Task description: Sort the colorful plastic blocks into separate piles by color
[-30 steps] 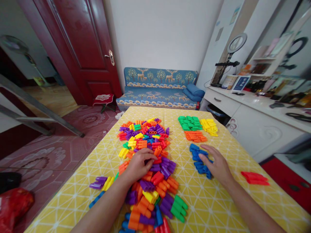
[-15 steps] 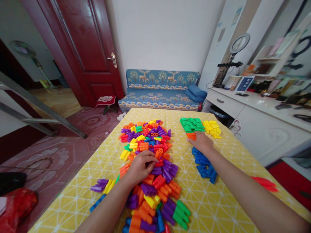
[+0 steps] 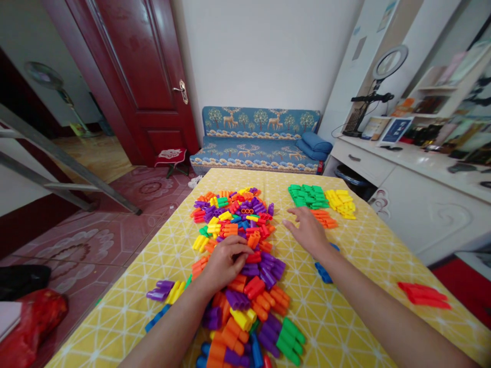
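Note:
A long heap of mixed plastic blocks (image 3: 245, 255) in orange, purple, red, yellow, blue and green runs down the middle of the yellow tablecloth (image 3: 360, 266). My left hand (image 3: 224, 263) rests on the heap with its fingers curled over the blocks; what it grips is hidden. My right hand (image 3: 307, 231) hovers palm down with fingers stretched out, empty, between the heap and the sorted piles. It covers most of the blue pile (image 3: 323, 271). Beyond it lie an orange pile (image 3: 325, 220), a green pile (image 3: 308, 196) and a yellow pile (image 3: 341, 203).
Red blocks (image 3: 424, 295) lie apart near the table's right edge. A few purple, yellow and blue blocks (image 3: 166, 291) sit left of the heap. A blue sofa (image 3: 257, 138) stands behind the table, a white cabinet (image 3: 402, 179) at the right, a red door (image 3: 130, 76) at the left.
My right hand left the blue pile, reached to the orange pile, and now has drawn back toward the heap, open. My left hand stayed on the heap.

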Available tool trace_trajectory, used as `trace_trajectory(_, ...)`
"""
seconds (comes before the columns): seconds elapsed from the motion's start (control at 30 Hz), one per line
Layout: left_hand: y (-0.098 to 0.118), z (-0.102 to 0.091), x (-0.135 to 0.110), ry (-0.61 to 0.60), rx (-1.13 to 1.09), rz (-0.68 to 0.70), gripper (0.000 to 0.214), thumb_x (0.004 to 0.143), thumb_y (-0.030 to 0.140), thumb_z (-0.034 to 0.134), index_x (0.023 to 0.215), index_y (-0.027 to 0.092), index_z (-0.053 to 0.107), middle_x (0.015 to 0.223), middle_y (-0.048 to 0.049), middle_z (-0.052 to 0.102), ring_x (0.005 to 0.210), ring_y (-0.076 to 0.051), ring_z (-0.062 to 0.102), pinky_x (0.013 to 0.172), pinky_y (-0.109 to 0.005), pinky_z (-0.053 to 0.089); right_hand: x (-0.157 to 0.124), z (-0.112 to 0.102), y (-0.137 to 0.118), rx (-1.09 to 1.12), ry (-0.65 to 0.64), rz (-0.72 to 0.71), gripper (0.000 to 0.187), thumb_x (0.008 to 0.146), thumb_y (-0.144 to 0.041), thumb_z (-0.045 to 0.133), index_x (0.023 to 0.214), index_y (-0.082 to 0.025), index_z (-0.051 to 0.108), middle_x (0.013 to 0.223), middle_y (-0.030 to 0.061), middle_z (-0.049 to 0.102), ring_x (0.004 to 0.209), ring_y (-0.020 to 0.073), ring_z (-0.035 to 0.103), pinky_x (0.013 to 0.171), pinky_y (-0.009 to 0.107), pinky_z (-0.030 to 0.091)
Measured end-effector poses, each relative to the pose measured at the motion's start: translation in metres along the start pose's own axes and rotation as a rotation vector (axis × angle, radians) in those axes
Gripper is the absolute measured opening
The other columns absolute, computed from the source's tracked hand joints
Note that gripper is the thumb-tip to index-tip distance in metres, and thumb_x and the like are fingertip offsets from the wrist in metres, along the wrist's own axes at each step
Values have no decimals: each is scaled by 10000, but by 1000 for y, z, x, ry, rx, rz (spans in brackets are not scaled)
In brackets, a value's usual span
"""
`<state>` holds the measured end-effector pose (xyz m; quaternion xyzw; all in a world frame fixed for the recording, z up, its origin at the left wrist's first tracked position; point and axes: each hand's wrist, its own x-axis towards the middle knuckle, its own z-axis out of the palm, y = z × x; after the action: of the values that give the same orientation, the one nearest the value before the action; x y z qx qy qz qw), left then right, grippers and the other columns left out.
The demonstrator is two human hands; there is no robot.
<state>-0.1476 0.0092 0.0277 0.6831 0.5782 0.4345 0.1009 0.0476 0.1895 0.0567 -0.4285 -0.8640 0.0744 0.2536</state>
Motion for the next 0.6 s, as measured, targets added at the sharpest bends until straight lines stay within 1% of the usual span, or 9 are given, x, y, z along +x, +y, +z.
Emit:
trace_trajectory(0.03,1,0,0,8,4,-1,273,806,67,526,904,210,737,971,-57,660,902,-163,619,812,-291,501,-9,2,-14,153,-23,-52,317,848,-361,577,1120,-202,619,1102,81,629,873,181,630,807,317,483)
trace_trajectory(0.07,1,-1,0,17,8,0,272,804,67,528,903,212,737,970,-56,660,903,-163,619,814,-293,501,-17,4,-28,294,-49,-65,299,836,-350,589,1099,-210,622,1063,61,648,806,157,633,770,298,491)
trace_trajectory(0.13,2,-1,0,33,14,3,271,805,73,529,909,216,735,978,-55,659,912,-166,619,821,-301,504,-34,11,-51,520,-98,-11,349,806,-358,623,1121,-210,598,982,41,675,725,140,632,691,280,501)
trace_trajectory(0.2,3,-2,-1,41,11,13,267,812,86,527,918,218,733,1004,-60,658,935,-174,616,835,-315,506,-45,20,-69,656,-99,60,426,770,-361,664,1156,-207,568,946,38,686,712,145,635,659,278,505)
trace_trajectory(0.27,3,-2,-1,44,9,34,265,823,96,522,930,219,731,1034,-66,654,959,-181,610,850,-326,504,-52,27,-80,723,-58,83,437,742,-338,692,1142,-214,567,965,41,690,740,152,639,684,288,511)
trace_trajectory(0.33,5,-3,-2,45,15,63,273,828,92,519,949,222,726,1043,-68,651,971,-184,602,862,-335,498,-55,31,-87,753,-9,83,383,738,-312,693,1096,-222,589,999,41,692,765,156,638,708,296,514)
trace_trajectory(0.4,7,-4,-2,28,28,98,276,831,82,510,950,221,717,1000,-63,653,953,-182,595,855,-336,492,-56,31,-91,772,13,70,333,747,-289,676,1065,-220,608,1021,41,691,786,160,636,714,295,515)
trace_trajectory(0.5,10,-5,-1,-18,52,136,244,853,85,489,889,202,700,898,-57,649,897,-180,583,813,-327,483,-57,28,-93,784,-28,5,308,764,-240,640,1071,-219,626,1060,42,685,823,158,632,704,281,513)
trace_trajectory(0.6,13,-5,-1,-58,58,154,228,878,102,481,867,193,689,873,-60,646,885,-180,576,800,-323,475,-58,23,-90,794,-87,-62,303,768,-202,616,1068,-228,637,1044,26,687,802,143,627,668,257,506)
